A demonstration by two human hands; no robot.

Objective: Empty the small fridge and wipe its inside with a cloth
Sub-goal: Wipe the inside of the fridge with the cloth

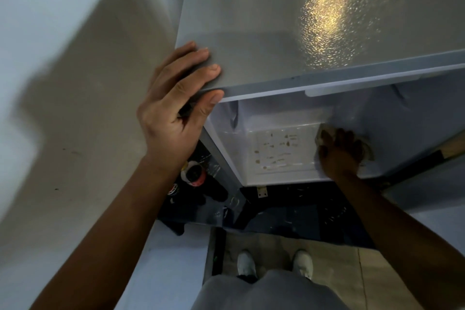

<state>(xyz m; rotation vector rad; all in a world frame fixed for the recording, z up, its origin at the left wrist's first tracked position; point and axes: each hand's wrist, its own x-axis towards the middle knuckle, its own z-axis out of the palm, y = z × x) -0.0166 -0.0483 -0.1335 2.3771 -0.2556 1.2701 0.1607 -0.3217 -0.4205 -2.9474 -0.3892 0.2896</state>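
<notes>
I look straight down on the small grey fridge (276, 33), its door open and the white inside (276, 118) showing. My left hand (173, 111) grips the top front left corner, fingers on the lid, thumb under the edge. My right hand (339, 151) reaches inside and presses a pale cloth (366, 151) against the inner floor near the right wall; the hand hides most of the cloth. Brown stains (274, 151) dot the white inner floor to the left of that hand.
A white wall (63, 83) runs along the left. The open fridge door (214, 199) hangs at lower left with a round container (193, 173) in its rack. My white shoes (274, 263) stand on a beige floor below.
</notes>
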